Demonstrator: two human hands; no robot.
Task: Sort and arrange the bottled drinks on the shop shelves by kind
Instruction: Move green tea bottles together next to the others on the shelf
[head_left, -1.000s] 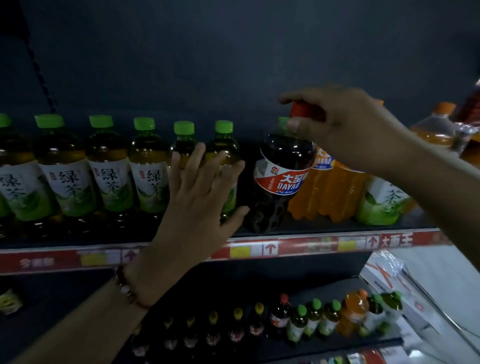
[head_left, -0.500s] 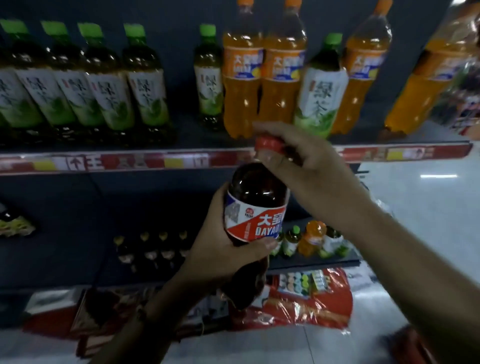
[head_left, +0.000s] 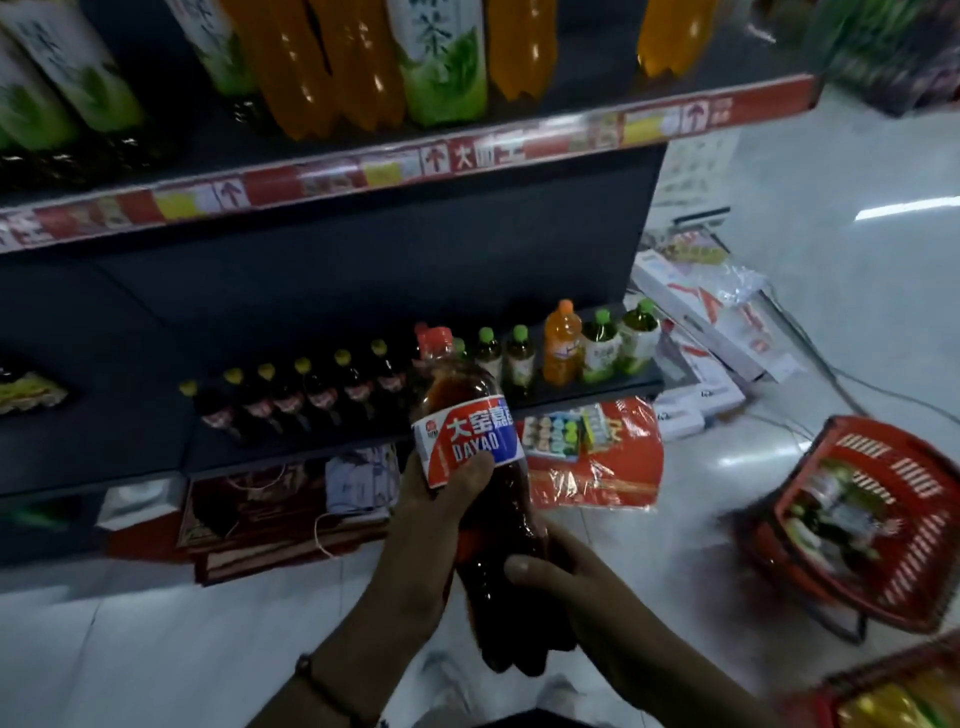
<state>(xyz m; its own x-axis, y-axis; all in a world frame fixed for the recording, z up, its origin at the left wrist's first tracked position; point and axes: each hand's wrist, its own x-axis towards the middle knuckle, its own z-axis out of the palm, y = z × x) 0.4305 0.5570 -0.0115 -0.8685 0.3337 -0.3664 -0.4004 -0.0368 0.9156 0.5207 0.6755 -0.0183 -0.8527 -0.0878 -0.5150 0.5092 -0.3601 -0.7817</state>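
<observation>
Dark cola bottle (head_left: 483, 499) sits in both your hands below the lower shelf (head_left: 597, 387) front edge: left hand (head_left: 431, 525) wrapped round the label, right hand (head_left: 561, 577) cupping the base. It's likely heavy, slick plastic, so keep one hand underneath

Red basket (head_left: 883, 525) on the white floor (head_left: 779, 312), near right, tilted, contents blurred. Red plastic packet (head_left: 597, 467) on floor just left of it, below the shelf. White boxes (head_left: 711, 322) piled farther right. Second basket (head_left: 893, 696) at bottom-right corner.
</observation>
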